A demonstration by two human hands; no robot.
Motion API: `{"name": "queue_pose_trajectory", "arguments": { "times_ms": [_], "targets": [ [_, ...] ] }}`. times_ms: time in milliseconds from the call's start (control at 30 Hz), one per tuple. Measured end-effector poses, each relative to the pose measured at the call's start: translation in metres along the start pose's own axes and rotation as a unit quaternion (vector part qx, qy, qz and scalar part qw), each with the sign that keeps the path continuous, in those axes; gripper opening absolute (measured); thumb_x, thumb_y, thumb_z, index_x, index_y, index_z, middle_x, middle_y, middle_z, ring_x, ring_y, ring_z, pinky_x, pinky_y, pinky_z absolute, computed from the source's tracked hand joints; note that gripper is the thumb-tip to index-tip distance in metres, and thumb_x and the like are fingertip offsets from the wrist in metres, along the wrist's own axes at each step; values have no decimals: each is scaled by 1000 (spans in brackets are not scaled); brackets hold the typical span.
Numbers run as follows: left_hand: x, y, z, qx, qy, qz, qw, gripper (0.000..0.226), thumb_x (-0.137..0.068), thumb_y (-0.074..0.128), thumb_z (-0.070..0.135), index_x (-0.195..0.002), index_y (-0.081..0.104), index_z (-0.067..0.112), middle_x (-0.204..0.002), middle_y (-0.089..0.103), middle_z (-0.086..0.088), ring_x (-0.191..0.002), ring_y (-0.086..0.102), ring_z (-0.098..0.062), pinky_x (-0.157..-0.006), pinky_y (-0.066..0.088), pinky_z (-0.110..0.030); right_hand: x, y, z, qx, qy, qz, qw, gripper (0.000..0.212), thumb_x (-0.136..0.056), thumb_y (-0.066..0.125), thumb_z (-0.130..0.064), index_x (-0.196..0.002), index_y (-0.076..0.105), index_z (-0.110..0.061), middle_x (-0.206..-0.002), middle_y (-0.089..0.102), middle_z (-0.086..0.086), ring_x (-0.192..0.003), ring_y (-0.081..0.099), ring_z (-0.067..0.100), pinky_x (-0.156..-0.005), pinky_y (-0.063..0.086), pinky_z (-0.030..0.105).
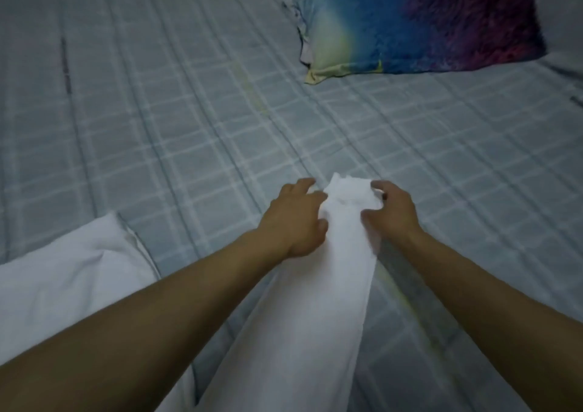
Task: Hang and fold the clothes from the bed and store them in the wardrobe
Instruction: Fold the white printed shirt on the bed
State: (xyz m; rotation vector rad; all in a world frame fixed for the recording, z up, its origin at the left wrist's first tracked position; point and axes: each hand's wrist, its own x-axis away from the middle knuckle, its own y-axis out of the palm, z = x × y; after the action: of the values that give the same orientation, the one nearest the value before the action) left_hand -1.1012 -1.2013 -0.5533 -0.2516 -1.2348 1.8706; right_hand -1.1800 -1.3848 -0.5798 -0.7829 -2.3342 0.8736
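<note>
The garment is plain white cloth, matt and smooth. The bedsheet is matt grey checked cloth, lightly creased. The pillow has a printed, faintly glossy cloth cover.

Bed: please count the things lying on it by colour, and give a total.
White: 1, one white cloth in two parts, the long part held by the left hand and the right hand; the join is out of view
Multicoloured: 1, a pillow
Total: 2 on the checked bed sheet
</note>
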Motion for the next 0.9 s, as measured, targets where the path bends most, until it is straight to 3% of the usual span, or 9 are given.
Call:
{"name": "queue_pose_trajectory", "arguments": {
  "times_ms": [133,233,300,433,567,633,700,800,900],
  "targets": [
    [21,33,-12,-16,7,13,1000,52,-96,51,27,-148,42,20,-162,23,-4,-146,21,-27,-117,27,-41,9,11,31,24,12,23,999,74,-75,80,-24,-137,45,-6,-131,55,17,-118,56,31,-95,46,32],
    [19,36,-11,11,14,42,999,50,-96,50,20,-146,46,17,-158,32,-3,-142,29,-25,-115,25,-32,6,11,37,25,35,19,999,52,-75,79,-35,-114,63,-5,-107,70,9,-93,66,22,-65,47,23],
    [11,34,-4,46,18,43,998,48,-98,48,17,-145,46,16,-156,35,-3,-139,33,-23,-113,24,-27,-1,8,34,-32,68,23,997,33,-73,81,-31,-92,71,-6,-90,73,8,-81,70,20,-59,51,27],
    [-11,35,23,127,29,42,991,47,-101,47,16,-148,42,13,-155,39,-5,-141,36,-20,-117,24,-28,-9,9,24,-185,99,23,977,11,-74,78,-10,-79,70,-6,-84,73,15,-76,72,28,-73,61,48],
    [-28,37,44,217,8,38,975,36,-104,41,23,-133,53,6,-137,56,-9,-124,51,-22,-99,32,-17,-1,11,13,-212,-11,5,977,10,-85,69,-9,-94,68,-12,-81,72,4,-73,67,16,-66,54,31],
    [-27,36,47,295,-9,50,954,36,-104,39,32,-130,56,12,-128,62,-1,-117,57,-19,-100,42,-30,8,13,4,-255,-38,-25,966,12,-89,66,-12,-101,68,-15,-86,73,2,-74,69,12,-64,54,26],
    [-22,31,42,357,-26,66,931,39,-104,38,42,-135,53,25,-128,60,11,-120,56,-13,-98,42,-28,17,15,-6,-276,-58,-42,959,13,-94,62,-19,-106,68,-19,-91,74,-2,-82,71,12,-69,55,25],
    [-13,13,26,435,-41,91,895,43,-103,37,47,-136,55,25,-136,60,3,-126,56,-18,-109,42,-42,31,16,-26,-276,-88,-60,955,26,-99,47,-23,-112,70,-25,-101,74,-4,-96,70,14,-88,56,39],
    [9,-16,9,524,-32,136,840,35,-107,37,35,-120,65,19,-115,72,-1,-108,68,-20,-96,53,-40,51,17,-56,-284,-147,-80,944,46,-89,40,-12,-121,68,-29,-113,72,-8,-108,66,10,-95,53,40]
  ]
}}
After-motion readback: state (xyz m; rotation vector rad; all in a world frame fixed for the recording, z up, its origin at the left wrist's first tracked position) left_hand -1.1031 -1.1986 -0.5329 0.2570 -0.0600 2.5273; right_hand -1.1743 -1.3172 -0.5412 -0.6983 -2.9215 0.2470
